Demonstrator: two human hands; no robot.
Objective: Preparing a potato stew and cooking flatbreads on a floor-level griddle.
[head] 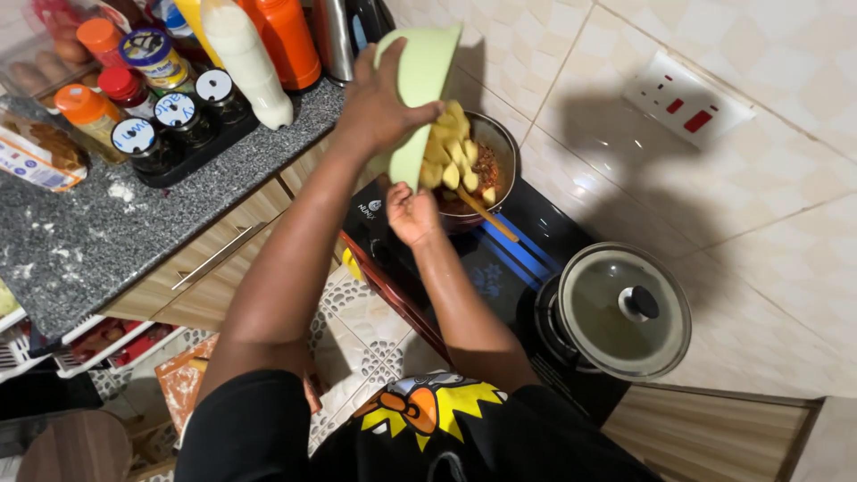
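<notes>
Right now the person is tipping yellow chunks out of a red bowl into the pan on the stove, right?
Almost. The bowl is light green, not red, as the head view shows. The left hand tips it, and yellow chunks slide into the pan on the stove.

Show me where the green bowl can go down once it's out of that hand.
Bare grey countertop lies between the black spice tray and the counter's front edge. The hob is crowded: pan and lidded pot fill both burners.
</notes>
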